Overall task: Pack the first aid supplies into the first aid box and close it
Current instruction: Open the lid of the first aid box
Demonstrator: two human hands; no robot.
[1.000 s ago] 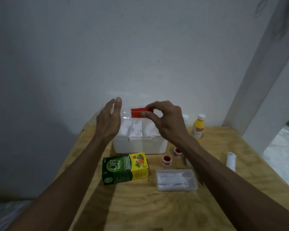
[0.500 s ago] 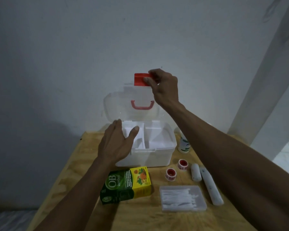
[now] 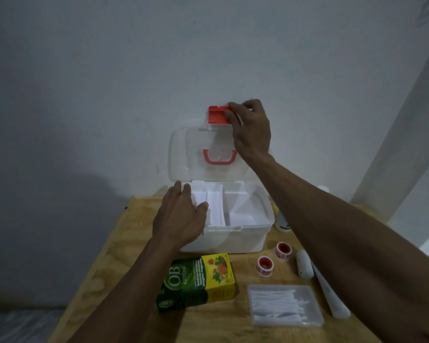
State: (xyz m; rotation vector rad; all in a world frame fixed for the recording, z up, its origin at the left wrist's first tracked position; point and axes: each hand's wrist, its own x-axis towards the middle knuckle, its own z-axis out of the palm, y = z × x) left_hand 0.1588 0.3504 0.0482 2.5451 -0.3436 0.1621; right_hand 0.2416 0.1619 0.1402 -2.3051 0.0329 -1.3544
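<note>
- The first aid box [image 3: 233, 240] stood on the counter [image 3: 124, 246], its clear lid [image 3: 183, 154] raised upright.
- The right hand [image 3: 252, 129] pinched the red latch [image 3: 218, 115] atop the lid.
- The left hand [image 3: 181, 216] lay flat, fingers relaxed, on the box's left rim.
- A green carton [image 3: 198, 280] lay just in front of the box.

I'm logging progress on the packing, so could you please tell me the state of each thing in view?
First aid box: open, nothing packed yet.
Lid: raised upright.
Red latch: pinched by the right hand.
Left hand: fingers straight, resting on the box's left rim.
Green and yellow carton: closed, lying on the table.
Two tape rolls: on the table.
Cotton swab case: closed, lying flat.
</note>
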